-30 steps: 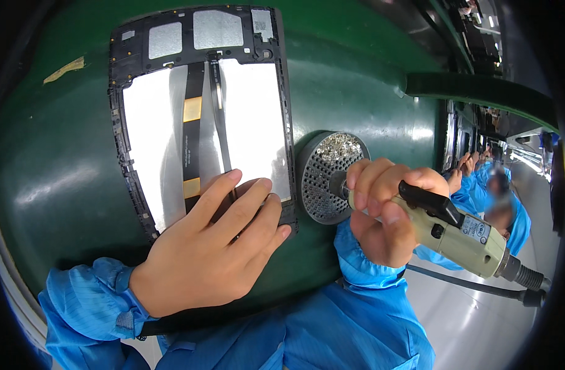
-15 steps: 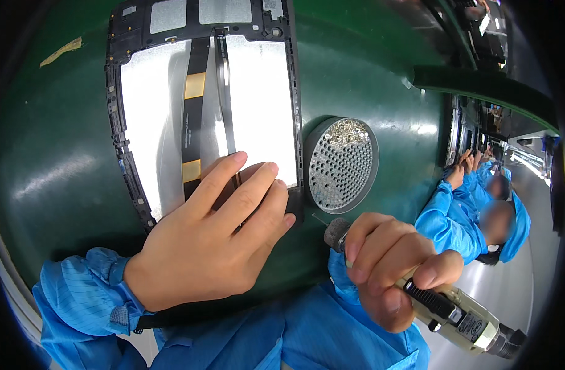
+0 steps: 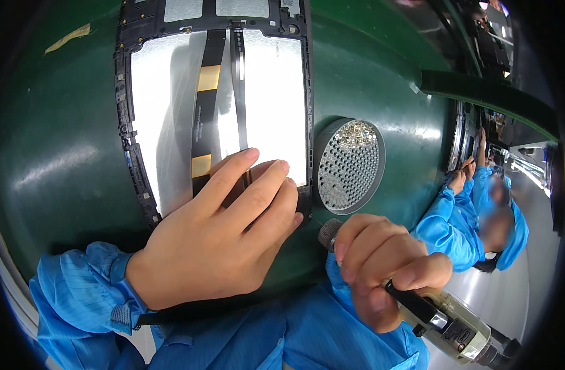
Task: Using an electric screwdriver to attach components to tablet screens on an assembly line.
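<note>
A tablet-like device (image 3: 276, 98) with a black frame and bright silvery back lies open on the bench. Down its middle run a black flex cable (image 3: 208, 117) with yellow patches and a narrower dark strip (image 3: 240, 92). My left hand (image 3: 217, 240) lies over the device's lower end, fingers stretched and slightly apart, hiding that part. Closed around a pale powered screwdriver (image 3: 449, 324) with a black lever is my right hand (image 3: 387, 271). Its knurled nose (image 3: 330, 234) points left, just below a round perforated dish (image 3: 350, 166) with many small screws gathered at its far side.
The green bench mat (image 3: 54, 142) carries a torn yellowish strip (image 3: 68, 38) at the far left. A dark green curved bar (image 3: 486, 98) crosses the far right. Beyond it, co-workers in blue sleeves (image 3: 446, 216) sit along the right side.
The device appears slightly farther right and up, with my left hand still on it. My right hand and the screwdriver have shifted a little left. At the right, a co-worker's hand has risen.
</note>
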The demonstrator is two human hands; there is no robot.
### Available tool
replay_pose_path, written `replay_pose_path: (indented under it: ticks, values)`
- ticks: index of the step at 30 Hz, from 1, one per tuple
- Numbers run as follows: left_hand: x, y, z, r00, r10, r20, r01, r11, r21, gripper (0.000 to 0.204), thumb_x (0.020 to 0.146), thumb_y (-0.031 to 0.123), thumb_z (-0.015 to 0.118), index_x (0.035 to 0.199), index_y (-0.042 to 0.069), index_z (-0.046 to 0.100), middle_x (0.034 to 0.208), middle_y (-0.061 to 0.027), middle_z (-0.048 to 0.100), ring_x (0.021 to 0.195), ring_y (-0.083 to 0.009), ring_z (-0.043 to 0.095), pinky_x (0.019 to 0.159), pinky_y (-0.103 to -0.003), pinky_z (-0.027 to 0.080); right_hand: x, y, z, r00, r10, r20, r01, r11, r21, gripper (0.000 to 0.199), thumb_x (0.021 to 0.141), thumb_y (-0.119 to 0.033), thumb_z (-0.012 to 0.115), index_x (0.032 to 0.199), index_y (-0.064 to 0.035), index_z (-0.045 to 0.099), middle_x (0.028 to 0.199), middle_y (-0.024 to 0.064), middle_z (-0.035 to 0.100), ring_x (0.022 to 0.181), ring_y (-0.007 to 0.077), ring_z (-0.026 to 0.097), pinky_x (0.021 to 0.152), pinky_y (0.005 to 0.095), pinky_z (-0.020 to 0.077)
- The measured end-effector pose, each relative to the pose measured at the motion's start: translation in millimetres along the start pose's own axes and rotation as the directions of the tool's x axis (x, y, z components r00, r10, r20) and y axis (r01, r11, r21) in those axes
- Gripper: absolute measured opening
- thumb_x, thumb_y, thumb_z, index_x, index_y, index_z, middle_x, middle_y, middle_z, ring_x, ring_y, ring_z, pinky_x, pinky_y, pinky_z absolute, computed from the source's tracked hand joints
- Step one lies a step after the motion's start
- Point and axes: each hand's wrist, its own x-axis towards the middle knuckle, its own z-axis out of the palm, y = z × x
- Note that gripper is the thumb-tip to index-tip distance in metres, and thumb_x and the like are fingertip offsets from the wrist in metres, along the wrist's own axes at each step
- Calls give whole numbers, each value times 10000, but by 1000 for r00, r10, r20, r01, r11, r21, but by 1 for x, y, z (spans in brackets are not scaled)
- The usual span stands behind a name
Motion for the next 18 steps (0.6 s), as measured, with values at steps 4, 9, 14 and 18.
replay_pose_path:
  ticks: [4, 9, 14, 18]
  values:
    - [0, 0, 0, 1000, 4, -3, -4, 1000, 0, 206, 785, 165, 687, 950, 44, 715, 1066, -154, 591, 1084, -315, 543, 986, -496, 394, 0, 1, 3, 1000, -21, -9, 20, 1000, -13, 280, 783, -44, 605, 989, -72, 418, 607, 38, 495, 493, 155, 505, 487, 320, 442]
    - [-1, 0, -1, 1000, -13, -3, 13, 1000, -22, 181, 799, 131, 657, 950, 48, 714, 1073, -159, 599, 1100, -318, 538, 994, -502, 384, 0, 2, -4, 999, -36, 33, 36, 999, 2, 286, 797, -62, 591, 1036, -76, 435, 600, 27, 487, 493, 159, 506, 483, 320, 440]
    - [-2, 1, -6, 997, 69, 32, -71, 994, 81, 228, 777, 119, 627, 987, 63, 696, 1072, -167, 600, 1125, -323, 524, 1001, -509, 375, 14, 4, -23, 982, -24, -186, 37, 997, 66, 340, 835, -102, 588, 1143, -88, 445, 619, 40, 464, 565, 187, 482, 576, 357, 417]
    - [-3, 0, -5, 997, 70, 24, -72, 994, 84, 257, 740, 122, 620, 981, 62, 683, 1069, -172, 596, 1123, -327, 520, 1005, -515, 365, 21, 22, -26, 966, 2, -259, 29, 993, 118, 353, 812, -55, 598, 1123, -48, 432, 641, 78, 475, 587, 198, 484, 602, 389, 431]
